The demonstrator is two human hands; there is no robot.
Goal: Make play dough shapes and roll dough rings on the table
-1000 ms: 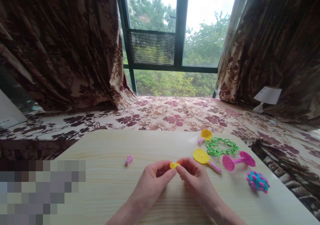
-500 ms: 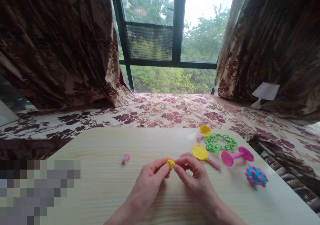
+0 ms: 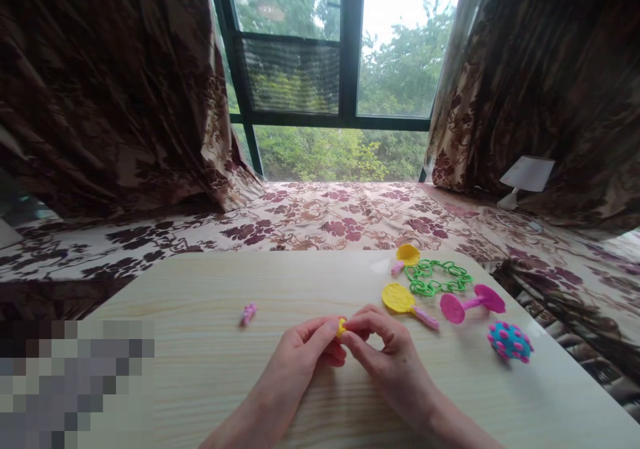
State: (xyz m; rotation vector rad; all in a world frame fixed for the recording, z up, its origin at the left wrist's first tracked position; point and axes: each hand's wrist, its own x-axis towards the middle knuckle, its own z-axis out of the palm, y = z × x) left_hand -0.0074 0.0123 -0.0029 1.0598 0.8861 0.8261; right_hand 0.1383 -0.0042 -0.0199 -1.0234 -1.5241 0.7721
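Between my two hands, just above the table, is a small lump of yellow modelling clay [image 3: 341, 328]. My left hand [image 3: 306, 349] pinches it from the left with thumb and forefinger. From the right, the thumb and fingertips of my right hand [image 3: 383, 346] pinch the same lump. Fingers cover most of the clay, so its full shape is hidden. A small twisted pink clay piece [image 3: 249, 313] lies to the left of my hands. Close beyond my right hand rests a flat yellow clay disc [image 3: 398, 298] with a pink stick handle [image 3: 426, 318].
On the right of the pale wooden table [image 3: 200, 342] lie a green clay chain [image 3: 440, 278], a smaller yellow disc [image 3: 409, 254] with a pink handle, a pink dumbbell shape [image 3: 473, 304] and a blue ball with pink dots [image 3: 511, 342]. A white lamp [image 3: 527, 172] stands beyond.
My fingers have closed further over the yellow clay, so less of it shows. The whole view has shifted slightly; the pieces on the table keep their places.
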